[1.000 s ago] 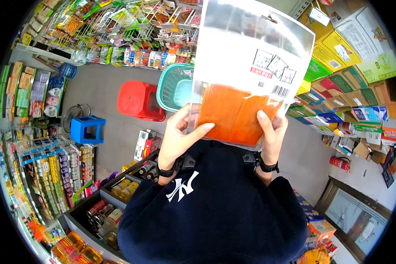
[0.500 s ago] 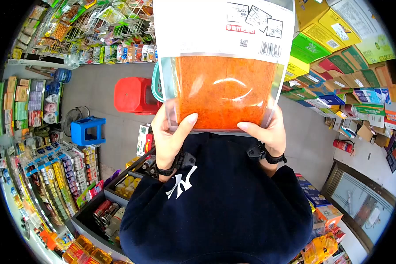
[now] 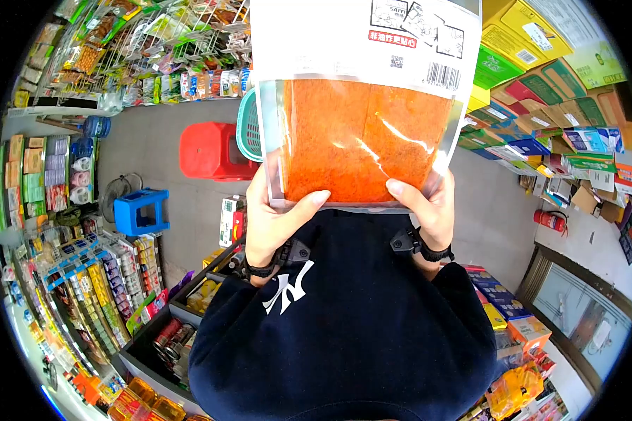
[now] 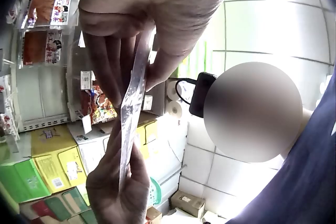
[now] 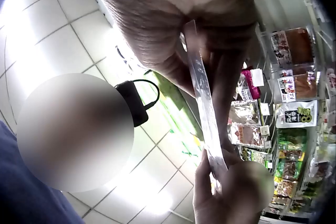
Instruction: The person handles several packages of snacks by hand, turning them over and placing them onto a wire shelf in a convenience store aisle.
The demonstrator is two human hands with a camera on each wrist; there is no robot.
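A large flat clear package (image 3: 365, 140) with an orange-brown sheet inside and a white printed label above it is held up in front of the chest in the head view. The left hand (image 3: 277, 217) pinches its lower left corner, thumb on the near face and fingers behind. At the lower right corner the right hand (image 3: 432, 210) grips it the same way. Both wrist views show the package edge-on, a thin strip (image 4: 131, 113) between thumb and fingers in the left wrist view and a similar strip (image 5: 206, 108) in the right wrist view.
Beyond the package stand a red stool (image 3: 207, 151), a teal basket (image 3: 249, 126) and a blue stool (image 3: 140, 210). Racks of snack packets (image 3: 175, 49) line the far left, stacked cartons (image 3: 534, 98) the right. A drawer unit (image 3: 154, 344) with bottles and cans is at lower left.
The package has come lower and left from a second ago, its orange sheet now facing the head camera more fully. Both hands have kept hold, and the right thumb has shifted slightly.
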